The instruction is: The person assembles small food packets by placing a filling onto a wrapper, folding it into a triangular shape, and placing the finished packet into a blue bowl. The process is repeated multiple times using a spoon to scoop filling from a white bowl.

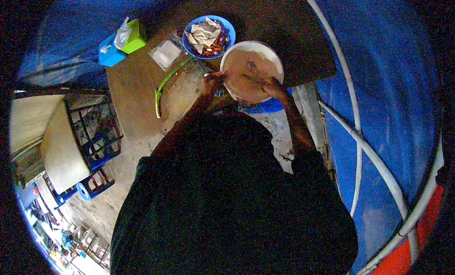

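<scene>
A wide, pale bowl (277, 52) with a brownish inside stands near the table's front edge, tilted slightly toward me. My left hand (214, 81) is closed at the bowl's left rim. Over the right rim reaches my right hand (273, 87), its fingers curled. A thin dark shape runs from it into the bowl; whether that is a utensil or a finger is too dim to tell. Dark bits show in the bowl's middle. Just behind it sits a blue bowl (227, 24) holding cream-coloured folded wrapper-like pieces (204, 34) and chopped red and purple vegetables.
Left of the blue bowl lie a clear packet of pale sheets (167, 54) and a long green stalk (163, 85) beside a worn cutting board (182, 97). Blue (112, 52) and green (135, 38) baskets stand at the far left. A white pipe (348, 80) and blue tarpaulin (393, 85) border the right.
</scene>
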Available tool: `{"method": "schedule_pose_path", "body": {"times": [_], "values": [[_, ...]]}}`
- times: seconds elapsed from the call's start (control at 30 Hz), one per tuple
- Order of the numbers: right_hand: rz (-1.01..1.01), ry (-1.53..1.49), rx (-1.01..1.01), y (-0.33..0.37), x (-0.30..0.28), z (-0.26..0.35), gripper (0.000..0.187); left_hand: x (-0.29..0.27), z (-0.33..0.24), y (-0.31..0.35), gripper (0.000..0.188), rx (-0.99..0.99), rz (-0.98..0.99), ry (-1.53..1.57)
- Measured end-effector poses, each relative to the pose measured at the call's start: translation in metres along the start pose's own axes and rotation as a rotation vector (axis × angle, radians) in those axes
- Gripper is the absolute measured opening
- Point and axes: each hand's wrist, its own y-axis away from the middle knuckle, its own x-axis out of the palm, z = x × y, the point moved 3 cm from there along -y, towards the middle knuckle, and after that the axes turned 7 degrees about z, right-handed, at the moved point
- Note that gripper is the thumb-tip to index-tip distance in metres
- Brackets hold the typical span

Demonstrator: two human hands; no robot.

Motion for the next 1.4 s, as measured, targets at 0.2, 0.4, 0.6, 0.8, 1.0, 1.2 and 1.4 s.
{"method": "schedule_pose_path", "body": {"times": [0.2, 0.4, 0.6, 0.8, 1.0, 1.2, 1.4], "values": [[0.116, -0.599, 0.387, 0.041, -0.022, 0.053, 0.02, -0.008, -0.053, 0.013, 0.036, 0.299, 0.018, -0.084], [0.031, -0.538, 0.144, 0.058, -0.041, 0.076, 0.035, -0.025, -0.103, 0.034, 0.04, 0.245, 0.185, 0.201], [-0.192, 0.099, -0.027, 0.025, -0.014, 0.027, 0.03, -0.016, -0.065, 0.021, 0.054, 0.156, 0.266, 0.472], [-0.263, 0.189, 0.001, 0.01, 0.022, 0.013, 0.024, 0.006, -0.004, -0.004, 0.05, 0.034, 0.297, 0.083], [-0.126, 0.253, 0.124, 0.01, 0.02, 0.027, 0.024, 0.006, 0.005, 0.001, 0.04, -0.02, 0.193, 0.49], [-0.03, 0.223, 0.019, 0.001, 0.029, 0.023, 0.034, 0.006, -0.008, 0.008, 0.04, 0.001, 0.188, 0.382], [-0.182, 0.15, -0.008, -0.004, 0.038, 0.034, 0.042, 0.005, -0.003, 0.012, 0.048, 0.045, 0.199, 0.386]]}}
